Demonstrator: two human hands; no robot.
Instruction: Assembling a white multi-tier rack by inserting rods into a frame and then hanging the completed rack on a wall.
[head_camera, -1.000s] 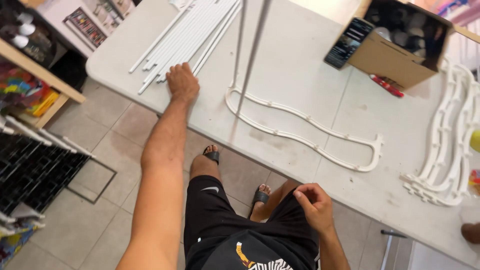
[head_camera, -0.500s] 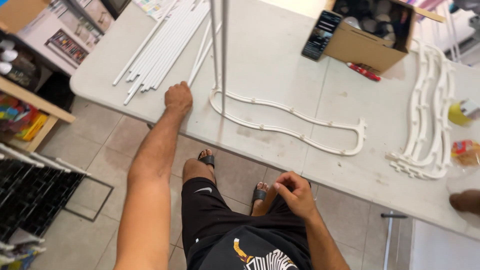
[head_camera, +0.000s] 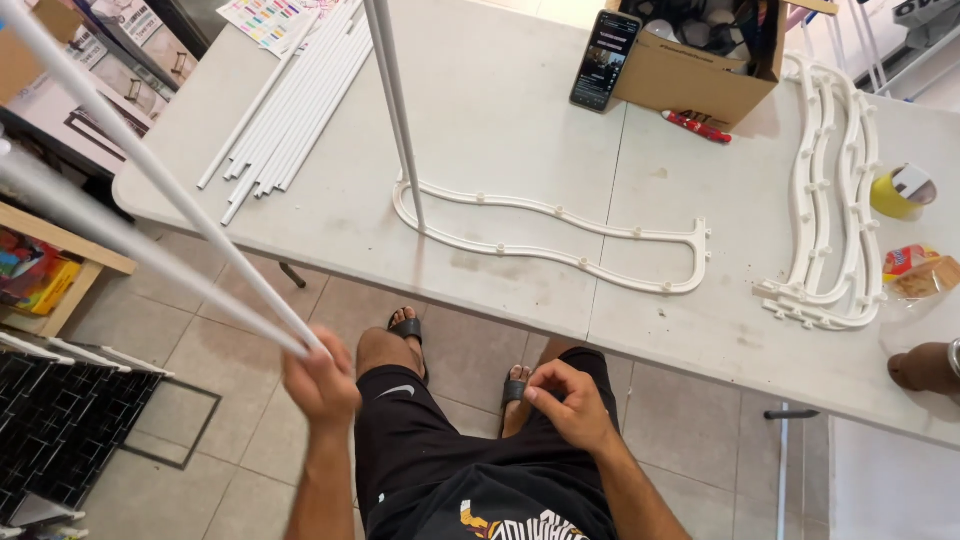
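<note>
My left hand (head_camera: 318, 380) is closed around the ends of two long white rods (head_camera: 140, 215) that slant up and away to the upper left. My right hand (head_camera: 570, 402) rests over my lap with fingers pinched together; what it holds, if anything, is too small to tell. On the white table (head_camera: 520, 130) lies a wavy white plastic frame (head_camera: 560, 240) with one white rod (head_camera: 395, 110) standing upright in its left end. A bundle of loose white rods (head_camera: 290, 105) lies at the table's far left.
A stack of wavy white frames (head_camera: 830, 190) lies at the right. A cardboard box (head_camera: 700, 55) with a phone (head_camera: 604, 60) leaning on it stands at the back, a red marker (head_camera: 697, 127) beside it. Yellow tape roll (head_camera: 895, 190) and another person's hand (head_camera: 925, 368) at right edge.
My left hand left the table edge and came back toward my body holding two white rods. My right hand stayed over my lap. The view shifted right.
</note>
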